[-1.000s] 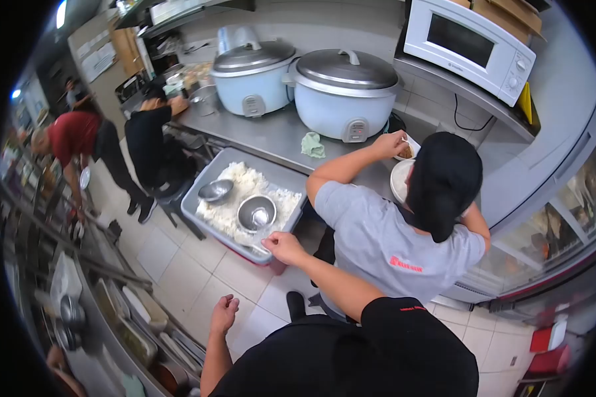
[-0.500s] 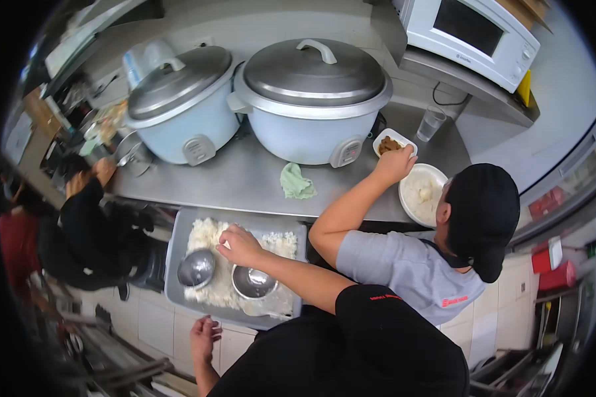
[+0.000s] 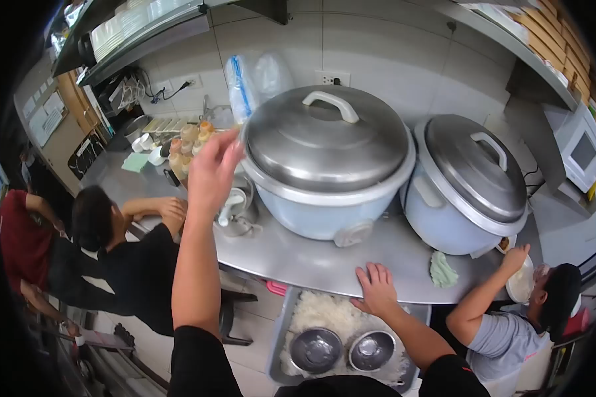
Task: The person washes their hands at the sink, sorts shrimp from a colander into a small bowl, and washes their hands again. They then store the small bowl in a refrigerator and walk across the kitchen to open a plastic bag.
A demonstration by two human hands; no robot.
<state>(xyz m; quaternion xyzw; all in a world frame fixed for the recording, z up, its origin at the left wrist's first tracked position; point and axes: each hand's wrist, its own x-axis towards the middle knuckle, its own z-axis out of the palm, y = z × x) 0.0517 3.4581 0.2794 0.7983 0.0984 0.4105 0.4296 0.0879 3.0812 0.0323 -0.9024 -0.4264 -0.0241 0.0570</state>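
My left hand (image 3: 213,173) is raised over the counter, beside the left rim of the large rice cooker (image 3: 331,142); its fingers are slightly apart with nothing visible in them. A steel pitcher (image 3: 237,227) with a white-handled utensil stands just behind it. My right hand (image 3: 377,289) rests with spread fingers on the front edge of the steel counter (image 3: 298,261), holding nothing. Below it, a grey tub (image 3: 276,351) contains white rice (image 3: 324,311) and two metal bowls (image 3: 316,349) (image 3: 371,351). The cooker's lid is on.
A second lidded cooker (image 3: 467,185) and a green cloth (image 3: 442,270) are to the right. A person in grey (image 3: 510,344) holds a small dish there. Another in black (image 3: 136,271) leans at the left counter; a person in red (image 3: 23,225) bends behind. Shelves hang overhead.
The view has swung left and closer to the counter. My left hand has risen from low beside the tub to the cooker. My right hand has moved from over the rice to the counter edge.
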